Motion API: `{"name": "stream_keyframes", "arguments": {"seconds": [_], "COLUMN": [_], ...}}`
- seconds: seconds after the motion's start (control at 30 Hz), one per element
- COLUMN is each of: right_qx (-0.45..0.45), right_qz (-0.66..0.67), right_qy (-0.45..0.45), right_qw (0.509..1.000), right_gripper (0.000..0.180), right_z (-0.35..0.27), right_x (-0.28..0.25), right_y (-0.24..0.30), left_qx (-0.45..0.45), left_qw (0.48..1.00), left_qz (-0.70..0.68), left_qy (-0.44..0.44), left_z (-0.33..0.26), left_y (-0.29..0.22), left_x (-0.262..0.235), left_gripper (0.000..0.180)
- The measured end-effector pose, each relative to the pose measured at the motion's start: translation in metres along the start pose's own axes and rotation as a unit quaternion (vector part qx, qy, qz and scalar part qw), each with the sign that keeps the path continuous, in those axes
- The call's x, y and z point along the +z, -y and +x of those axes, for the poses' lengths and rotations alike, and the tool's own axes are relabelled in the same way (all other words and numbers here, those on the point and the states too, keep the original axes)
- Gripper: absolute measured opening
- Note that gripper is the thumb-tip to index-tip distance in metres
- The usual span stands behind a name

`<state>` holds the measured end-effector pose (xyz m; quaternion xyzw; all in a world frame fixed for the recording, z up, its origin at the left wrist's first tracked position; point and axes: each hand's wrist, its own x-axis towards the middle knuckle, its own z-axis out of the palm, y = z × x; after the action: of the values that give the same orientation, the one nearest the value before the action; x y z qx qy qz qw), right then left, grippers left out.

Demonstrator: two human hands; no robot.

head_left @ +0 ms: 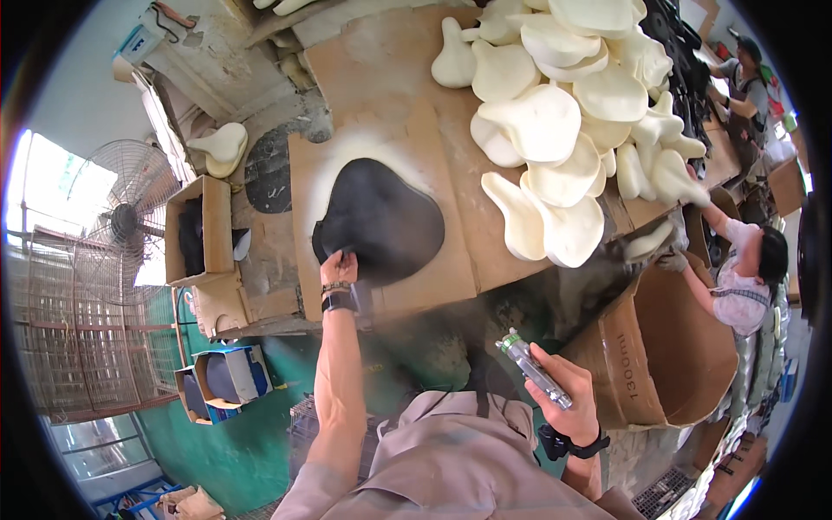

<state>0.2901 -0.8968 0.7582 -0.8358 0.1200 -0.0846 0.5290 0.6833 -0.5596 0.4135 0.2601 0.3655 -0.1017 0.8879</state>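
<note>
Your left hand [336,264] is reaching out over the workbench, fingers curled together and pinching the near edge of the single black saddle-shaped cover [381,221], which is lying flat on a brown cardboard sheet [433,277] ringed with pale spray haze. Your right hand [563,390] is drawn back near your chest, fingers wrapped tight around one metal spray gun [533,368], its nozzle pointing up and left. To the right of the black cover, a heap of cream foam saddle pads [563,104] is crowding the bench, too many and too overlapped to count exactly; two more are lying apart at the far left [221,146]. An open cardboard box [199,230] is sitting left of the sheet, a wire-caged fan [121,221] beyond it. At your right, another person [745,273] is leaning over a large open carton [676,355].
</note>
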Motion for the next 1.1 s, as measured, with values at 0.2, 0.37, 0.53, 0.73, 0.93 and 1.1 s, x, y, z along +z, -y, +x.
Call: {"name": "stream_keyframes", "arguments": {"seconds": [0.2, 0.37, 0.53, 0.73, 0.93, 1.1], "right_qx": [-0.011, -0.047, -0.07, -0.136, -0.208, -0.232], "right_qz": [-0.031, -0.035, -0.051, -0.045, -0.107, -0.154], "right_qy": [0.031, 0.069, 0.156, 0.292, 0.46, 0.541], "right_qw": [0.999, 0.996, 0.984, 0.946, 0.856, 0.794], "right_gripper": [0.06, 0.067, 0.062, 0.049, 0.052, 0.043], "right_z": [0.004, 0.009, 0.027, 0.017, -0.003, -0.054], "right_x": [0.003, 0.003, 0.01, 0.013, 0.026, 0.036], "right_y": [-0.005, -0.009, -0.009, 0.007, 0.045, 0.106], "left_qx": [0.118, 0.126, 0.2, 0.267, 0.343, 0.424], "left_qw": [0.97, 0.953, 0.917, 0.925, 0.869, 0.758], "left_qz": [-0.024, -0.11, -0.162, -0.213, -0.356, -0.464], "left_qy": [0.21, 0.252, 0.306, 0.166, -0.022, -0.173], "left_z": [-0.08, -0.178, -0.261, -0.397, -0.527, -0.631], "left_y": [-0.002, -0.062, -0.099, -0.045, 0.036, 0.107], "left_x": [0.153, 0.174, 0.08, -0.039, -0.195, -0.294], "left_gripper": [0.015, 0.03, 0.023, 0.049, 0.04, 0.042]}}
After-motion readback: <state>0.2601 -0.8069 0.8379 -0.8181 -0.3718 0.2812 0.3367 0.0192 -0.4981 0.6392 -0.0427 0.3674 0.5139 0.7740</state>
